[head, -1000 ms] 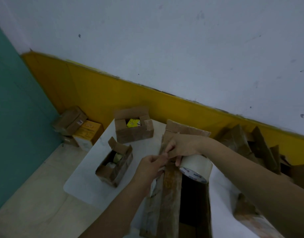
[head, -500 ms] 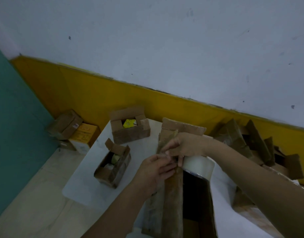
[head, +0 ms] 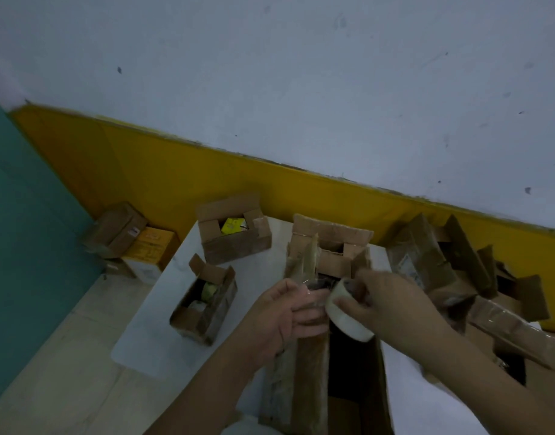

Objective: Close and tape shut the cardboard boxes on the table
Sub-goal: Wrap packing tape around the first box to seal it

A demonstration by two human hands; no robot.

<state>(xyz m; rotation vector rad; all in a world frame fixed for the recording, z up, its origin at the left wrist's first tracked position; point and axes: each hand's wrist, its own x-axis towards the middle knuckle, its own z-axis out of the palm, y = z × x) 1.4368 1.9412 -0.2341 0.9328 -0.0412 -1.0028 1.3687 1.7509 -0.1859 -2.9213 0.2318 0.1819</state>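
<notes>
A long, narrow cardboard box (head: pixel 310 372) lies on the white table (head: pixel 163 324) in front of me, its top open and one long flap standing up. My right hand (head: pixel 386 306) grips a roll of pale tape (head: pixel 345 315) just over the box's opening. My left hand (head: pixel 285 312) pinches the clear free end of the tape beside the roll, above the left flap. Two smaller open boxes stand on the table's left part: one (head: pixel 204 302) near, one (head: pixel 235 233) farther back with a yellow item inside.
A pile of flattened and open cardboard (head: pixel 458 271) fills the right side, against the yellow wall band. On the floor at left sit a brown box (head: pixel 116 227) and a yellow-topped box (head: pixel 150 246). The table's left edge drops to pale floor.
My right hand has pulled the roll to the right and down, away from the left hand. A short strip of clear tape now spans between them.
</notes>
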